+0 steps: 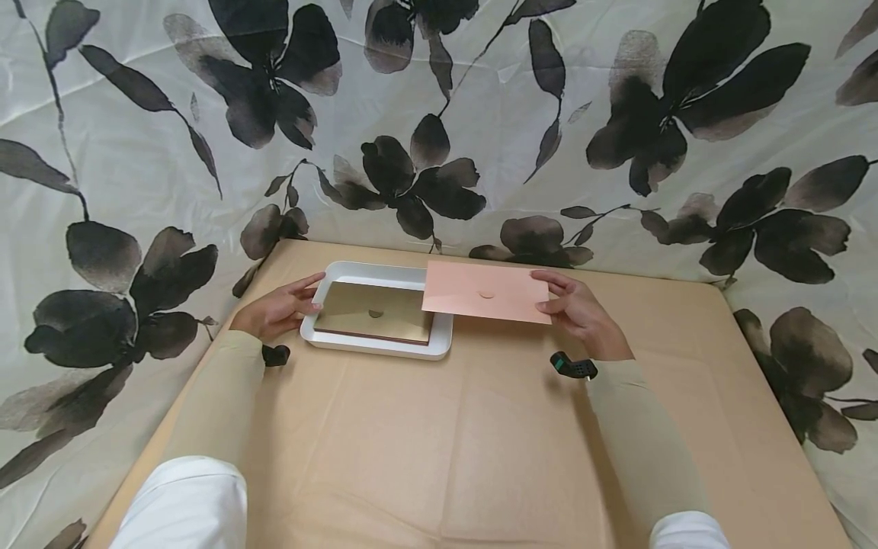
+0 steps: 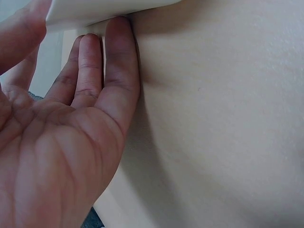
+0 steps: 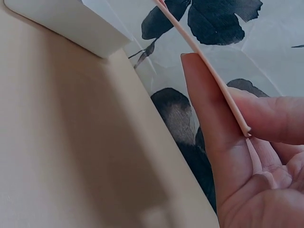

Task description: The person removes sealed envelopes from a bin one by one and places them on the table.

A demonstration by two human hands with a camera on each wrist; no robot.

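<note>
Grip status: R hand (image 1: 579,309) pinches pink envelope (image 1: 487,293) by its R end, thumb & fingers on opp. faces, w/ envelope's L end above R end of white tray (image 1: 373,348). L hand (image 1: 277,309) holds tray at L end, some fingertips at its lower edge; gold envelope (image 1: 357,305) lies inside tray, at far L-of-ctr. area of tan table (image 1: 480,427).

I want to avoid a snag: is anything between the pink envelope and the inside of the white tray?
Only a gold envelope lying in the white tray, covering most of its floor. Nothing visible blocks the way above: the pink envelope, held by the right hand, overlaps the tray's right end in the head view.
</note>
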